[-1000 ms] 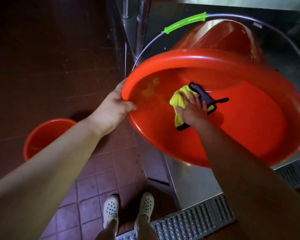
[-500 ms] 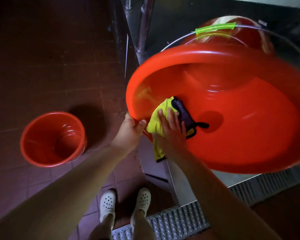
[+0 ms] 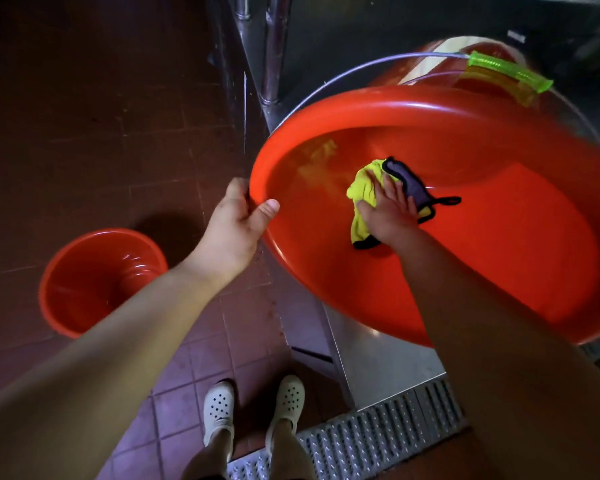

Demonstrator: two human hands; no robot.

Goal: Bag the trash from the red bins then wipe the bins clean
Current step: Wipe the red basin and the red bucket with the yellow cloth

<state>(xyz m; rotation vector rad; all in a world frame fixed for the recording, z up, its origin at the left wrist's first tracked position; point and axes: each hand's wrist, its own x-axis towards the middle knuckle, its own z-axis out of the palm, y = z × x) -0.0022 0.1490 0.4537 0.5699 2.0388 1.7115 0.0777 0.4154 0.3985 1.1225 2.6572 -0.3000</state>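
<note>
Since the earlier frame, the cloth (image 3: 364,199) has been slid deeper into the tilted red bin (image 3: 499,237). The rim is gripped by the left hand (image 3: 234,230); the cloth is pressed under the right hand (image 3: 388,211), fingers spread. The wiping step is in hand; next, the unwiped wall should probably be covered.

Two red bins are in view: a large red bin (image 3: 499,237) tipped on its side against a steel counter, and a smaller red bin (image 3: 97,282) standing upright on the tiled floor. The large bin has one wire bail handle with one green plastic grip (image 3: 508,72). There is one yellow cleaning cloth (image 3: 366,197) with a dark edge and loop. Two bare hands show, a left hand (image 3: 236,223) and a right hand (image 3: 390,211). Two white perforated clogs (image 3: 219,410) appear, one on each foot. One metal floor drain grate (image 3: 361,441) runs along the bottom.
</note>
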